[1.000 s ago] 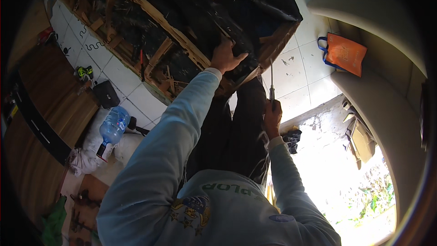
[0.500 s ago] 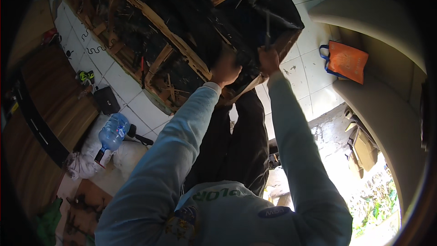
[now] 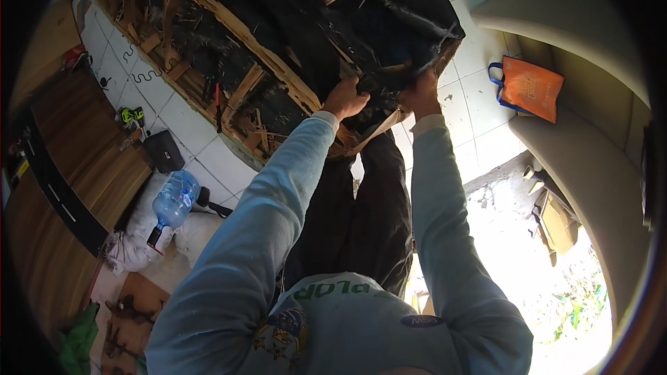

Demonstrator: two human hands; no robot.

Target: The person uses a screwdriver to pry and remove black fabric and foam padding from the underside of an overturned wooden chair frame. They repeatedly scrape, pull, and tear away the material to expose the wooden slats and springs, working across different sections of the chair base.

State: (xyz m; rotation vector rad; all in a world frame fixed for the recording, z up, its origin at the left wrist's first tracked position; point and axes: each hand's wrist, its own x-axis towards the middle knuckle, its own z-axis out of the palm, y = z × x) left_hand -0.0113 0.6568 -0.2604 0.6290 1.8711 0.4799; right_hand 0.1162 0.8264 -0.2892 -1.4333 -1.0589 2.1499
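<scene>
1. Gripping a fold of black fabric [image 3: 420, 10], my left hand [image 3: 345, 99] is closed at the near edge of the wooden frame [image 3: 236, 31], before my legs [image 3: 379, 194].
2. My right hand [image 3: 420, 95] is blurred nearby, toward the corner; I cannot tell its grip.
3. Leftward, splintered slats [image 3: 246, 87] already lie bare; rightward, fabric still covers much.
</scene>
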